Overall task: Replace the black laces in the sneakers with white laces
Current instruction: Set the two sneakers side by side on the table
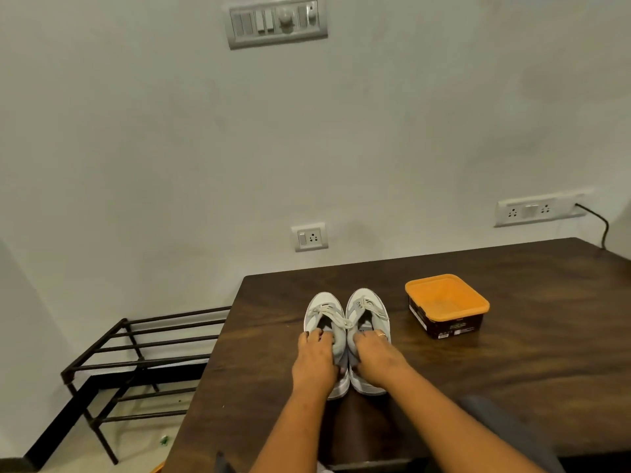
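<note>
My left hand and right hand each grip a heel of the sneakers at lower centre of the frame — the pale laces look threaded — so I'd square the pair gently on the surface without snagging them.

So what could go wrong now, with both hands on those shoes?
A lace end from the left sneaker trails across toward the right sneaker. With the left hand and right hand each gripping a heel, lifting them apart could tug it loose. The orange-topped container sits right of the shoes and might get bumped.
</note>
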The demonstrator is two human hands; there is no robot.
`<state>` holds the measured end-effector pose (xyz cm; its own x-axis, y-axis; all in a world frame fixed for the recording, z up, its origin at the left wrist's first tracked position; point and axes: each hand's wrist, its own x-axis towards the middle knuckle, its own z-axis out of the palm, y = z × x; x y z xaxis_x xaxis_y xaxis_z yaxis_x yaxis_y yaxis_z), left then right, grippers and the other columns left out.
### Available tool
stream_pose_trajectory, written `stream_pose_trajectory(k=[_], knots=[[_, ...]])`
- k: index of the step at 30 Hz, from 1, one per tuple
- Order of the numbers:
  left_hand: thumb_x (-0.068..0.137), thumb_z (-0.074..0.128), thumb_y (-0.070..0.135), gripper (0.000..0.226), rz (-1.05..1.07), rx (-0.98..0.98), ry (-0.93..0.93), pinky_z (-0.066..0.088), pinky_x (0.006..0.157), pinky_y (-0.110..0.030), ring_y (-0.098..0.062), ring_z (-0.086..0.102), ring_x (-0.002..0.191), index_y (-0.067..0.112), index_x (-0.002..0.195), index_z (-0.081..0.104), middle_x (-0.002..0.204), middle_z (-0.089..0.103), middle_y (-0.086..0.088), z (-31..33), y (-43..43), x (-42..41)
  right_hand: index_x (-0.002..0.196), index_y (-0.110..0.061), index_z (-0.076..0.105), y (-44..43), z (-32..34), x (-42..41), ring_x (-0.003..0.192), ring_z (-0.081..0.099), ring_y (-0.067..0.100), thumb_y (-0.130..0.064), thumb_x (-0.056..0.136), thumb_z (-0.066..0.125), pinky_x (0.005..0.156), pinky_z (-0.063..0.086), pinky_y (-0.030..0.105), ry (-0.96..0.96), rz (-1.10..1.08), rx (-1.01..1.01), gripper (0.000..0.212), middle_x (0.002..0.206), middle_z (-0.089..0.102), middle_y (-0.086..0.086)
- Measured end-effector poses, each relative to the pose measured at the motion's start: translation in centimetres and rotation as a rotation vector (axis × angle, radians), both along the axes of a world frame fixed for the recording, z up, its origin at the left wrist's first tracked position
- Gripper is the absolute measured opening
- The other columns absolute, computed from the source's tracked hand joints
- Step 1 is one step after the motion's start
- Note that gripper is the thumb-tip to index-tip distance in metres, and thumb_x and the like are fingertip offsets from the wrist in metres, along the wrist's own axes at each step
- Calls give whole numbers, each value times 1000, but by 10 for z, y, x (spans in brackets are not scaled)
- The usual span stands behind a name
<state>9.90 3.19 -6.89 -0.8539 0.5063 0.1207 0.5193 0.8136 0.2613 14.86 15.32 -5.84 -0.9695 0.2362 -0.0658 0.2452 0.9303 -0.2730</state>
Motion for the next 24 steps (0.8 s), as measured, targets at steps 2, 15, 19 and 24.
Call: stream_pose_trajectory(k=[2, 15, 19, 24], knots=[[85, 61, 32, 56, 8, -38, 32, 42, 99, -33, -20, 27, 131, 20, 135, 39, 140, 35, 2, 12, -5, 12, 134, -14, 42, 0, 8, 12, 130, 36, 28, -24, 88, 60, 104, 40, 37, 31, 1, -12, 50, 136, 43, 9], [84, 61, 21, 61, 69, -163, -80, 41, 101, -40, -24, 25, 134, 22, 139, 34, 143, 30, 0, 57, -35, 70, 138, -13, 38, -18, 50, 69, 131, 41, 31, -23, 91, 51, 104, 42, 43, -43, -11, -26, 50, 142, 42, 10], [80, 70, 25, 81, 74, -154, -190, 42, 102, -43, -36, 21, 135, 24, 145, 21, 151, 16, 3, 25, -14, 36, 141, -15, 34, 2, 26, 24, 134, 36, 27, -26, 87, 61, 104, 41, 42, -102, -50, -18, 62, 143, 39, 6], [86, 61, 27, 33, 74, -167, -163, 42, 98, -35, -29, 44, 117, 19, 117, 53, 120, 56, -1, -13, 25, -32, 125, -15, 52, 15, -15, -47, 120, 53, 28, -22, 88, 55, 95, 49, 42, -152, -100, -108, 38, 127, 57, 9]])
